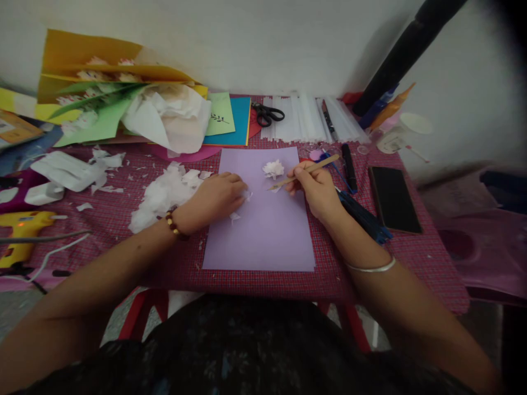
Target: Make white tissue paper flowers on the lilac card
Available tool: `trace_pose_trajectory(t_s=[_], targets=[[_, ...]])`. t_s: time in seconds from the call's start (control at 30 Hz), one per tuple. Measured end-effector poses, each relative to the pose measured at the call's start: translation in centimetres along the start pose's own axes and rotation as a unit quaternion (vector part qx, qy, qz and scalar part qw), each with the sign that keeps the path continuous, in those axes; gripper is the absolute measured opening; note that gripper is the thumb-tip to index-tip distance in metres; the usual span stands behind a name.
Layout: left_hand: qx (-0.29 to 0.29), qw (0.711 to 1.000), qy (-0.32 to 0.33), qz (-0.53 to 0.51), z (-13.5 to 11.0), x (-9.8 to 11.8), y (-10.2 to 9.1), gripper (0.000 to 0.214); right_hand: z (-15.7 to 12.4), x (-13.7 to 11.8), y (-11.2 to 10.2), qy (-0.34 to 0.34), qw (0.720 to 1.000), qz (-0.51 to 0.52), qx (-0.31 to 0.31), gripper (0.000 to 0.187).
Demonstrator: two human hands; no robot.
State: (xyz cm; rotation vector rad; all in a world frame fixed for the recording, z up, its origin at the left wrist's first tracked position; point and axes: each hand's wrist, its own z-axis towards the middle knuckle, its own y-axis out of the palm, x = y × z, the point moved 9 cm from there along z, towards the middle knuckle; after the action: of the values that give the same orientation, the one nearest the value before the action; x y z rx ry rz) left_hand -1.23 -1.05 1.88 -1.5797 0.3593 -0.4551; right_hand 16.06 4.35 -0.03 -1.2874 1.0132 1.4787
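Between the two hands, on a lilac paper sheet, sits a small white crumpled tissue flower. It is just forward and left of the right hand and forward and right of the left hand, with the right hand nearer. The right hand is closed in a pen grip on a thin wooden stick. The stick's long axis slants from far-right to near-left, and its tip lies just beneath the flower.

The left hand rests palm down with its fingers curled, fingertips on a small white tissue scrap; I cannot tell if it is pinched. Bare sheet lies open nearer the body. A heap of white tissue scraps crowds the left wrist, and a bundle of blue strips flanks the right.
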Motion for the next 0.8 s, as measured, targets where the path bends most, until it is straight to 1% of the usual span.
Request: trace_pose_trajectory(t_s=[0.07, 0.13, 0.17, 0.23, 0.27, 0.33, 0.4, 0.43, 0.53, 0.6, 0.63, 0.7, 0.77, 0.8], targets=[[0.064, 0.995, -0.011, -0.074, -0.2, -0.4, -1.1, 0.031, -0.1, 0.0, 0.4, 0.004, 1.000, 0.018, -0.006, 0.030], [0.120, 0.980, -0.038, -0.155, -0.4, -1.0, -2.1, 0.031, -0.4, 0.0, 1.0, 0.009, 0.999, 0.045, -0.016, 0.031], [0.134, 0.970, -0.055, -0.194, -0.5, -1.3, -2.3, 0.030, -0.5, 0.0, 1.4, 0.011, 0.998, 0.056, -0.023, 0.033], [0.135, 0.956, -0.082, -0.248, -0.3, -1.7, -2.2, 0.028, -0.9, 0.0, 2.2, 0.014, 0.997, 0.066, -0.042, 0.036], [0.126, 0.955, -0.091, -0.251, -0.1, -1.9, -2.0, 0.027, -1.0, 0.0, 2.6, 0.016, 0.997, 0.063, -0.051, 0.037], [0.090, 0.968, -0.096, -0.212, 0.7, -2.2, -1.4, 0.025, -1.3, 0.0, 3.1, 0.017, 0.996, 0.050, -0.067, 0.036], [0.033, 0.982, -0.089, -0.165, 1.7, -2.7, -0.4, 0.030, -1.4, 0.0, 3.4, 0.014, 0.996, 0.032, -0.077, 0.035], [-0.001, 0.984, -0.085, -0.158, 2.2, -3.0, 0.2, 0.031, -1.4, 0.0, 3.4, 0.012, 0.996, 0.024, -0.081, 0.034], [-0.098, 0.974, -0.079, -0.188, 3.2, -3.6, 1.8, 0.022, -1.2, 0.1, 3.3, 0.008, 0.997, 0.012, -0.082, 0.034], [-0.137, 0.967, -0.077, -0.200, 3.4, -3.6, 2.3, 0.013, -1.1, 0.2, 3.1, 0.008, 0.997, 0.010, -0.076, 0.035], [-0.145, 0.966, -0.076, -0.199, 3.4, -3.5, 2.3, 0.010, -1.0, 0.2, 3.0, 0.009, 0.997, 0.010, -0.073, 0.036], [-0.141, 0.967, -0.080, -0.196, 3.3, -3.4, 2.0, 0.007, -1.0, 0.2, 2.8, 0.007, 0.998, 0.013, -0.067, 0.038], [-0.118, 0.966, -0.088, -0.213, 2.9, -3.5, 1.4, 0.007, -0.9, 0.0, 2.6, -0.001, 0.998, 0.017, -0.062, 0.041], [-0.101, 0.962, -0.091, -0.238, 2.7, -3.5, 0.9, 0.009, -0.9, -0.2, 2.4, -0.007, 0.998, 0.018, -0.057, 0.042]])
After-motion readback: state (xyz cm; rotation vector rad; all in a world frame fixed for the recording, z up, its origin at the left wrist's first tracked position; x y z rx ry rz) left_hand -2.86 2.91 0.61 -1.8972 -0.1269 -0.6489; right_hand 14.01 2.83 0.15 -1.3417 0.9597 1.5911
